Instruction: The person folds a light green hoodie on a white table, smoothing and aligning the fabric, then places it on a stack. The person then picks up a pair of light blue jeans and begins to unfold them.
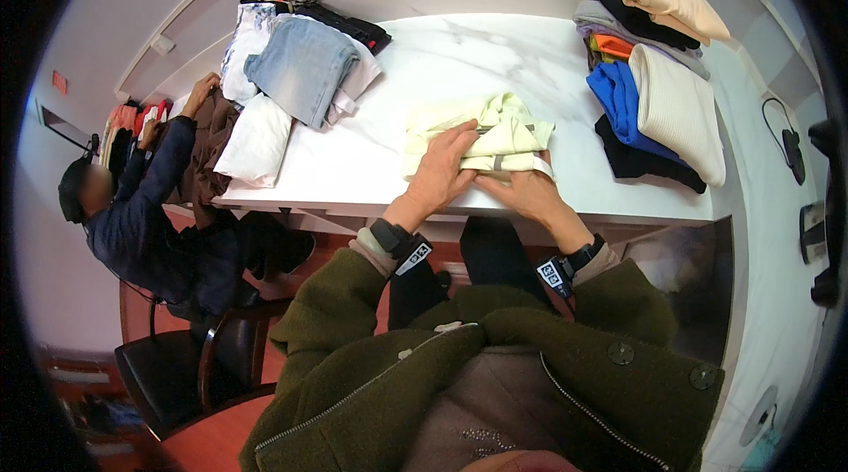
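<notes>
A pale yellow garment lies folded and slightly rumpled on the white marble-patterned table, with grey strips across its folds. My left hand rests on top of its left part, fingers stretched over the cloth and thumb near the front edge. At the right front edge, my right hand holds the fold; some of its fingers are hidden by the cloth. Both wrists wear black straps with printed tags.
Folded clothes, including light blue jeans and a white garment, lie at the left. Another pile with a cream ribbed garment stands at the right. Farther left, a person handles a brown garment beside a dark chair.
</notes>
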The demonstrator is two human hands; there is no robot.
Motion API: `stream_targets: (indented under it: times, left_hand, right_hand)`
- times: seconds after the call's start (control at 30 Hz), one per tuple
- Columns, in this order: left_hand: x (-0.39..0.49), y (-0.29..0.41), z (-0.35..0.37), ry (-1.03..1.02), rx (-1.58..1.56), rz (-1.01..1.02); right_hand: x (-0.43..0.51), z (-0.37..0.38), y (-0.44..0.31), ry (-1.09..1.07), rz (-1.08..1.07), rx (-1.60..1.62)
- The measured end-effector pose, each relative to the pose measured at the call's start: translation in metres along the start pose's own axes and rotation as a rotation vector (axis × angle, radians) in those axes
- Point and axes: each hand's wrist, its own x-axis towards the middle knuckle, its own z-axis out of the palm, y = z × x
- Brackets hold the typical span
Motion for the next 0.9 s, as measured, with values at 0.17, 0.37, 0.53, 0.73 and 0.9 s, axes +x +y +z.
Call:
stream_targets:
  times: [0.17,0.37,0.53,0.73,0.9]
  left_hand:
    - [-0.004,0.001,0.003,0.023,0.008,-0.015]
    - [-0.007,0.006,0.005,0.114,-0.035,-0.025]
    - [-0.006,0.010,-0.001,0.123,-0.146,-0.072]
    - [0.011,0.005,-0.011,0.146,-0.635,-0.527]
    - [0.029,0.011,-0.013,0.117,-0.231,-0.393]
  right_hand:
    - [0.000,-0.015,-0.009,0.013,-0.001,0.083]
    - [0.004,-0.028,-0.009,-0.097,0.247,0.601]
    - [0.004,-0.018,-0.004,-0.010,0.233,0.599]
    - [0.003,-0.010,-0.002,0.036,0.263,0.584]
    - [0.004,-0.011,-0.007,0.083,0.243,0.584]
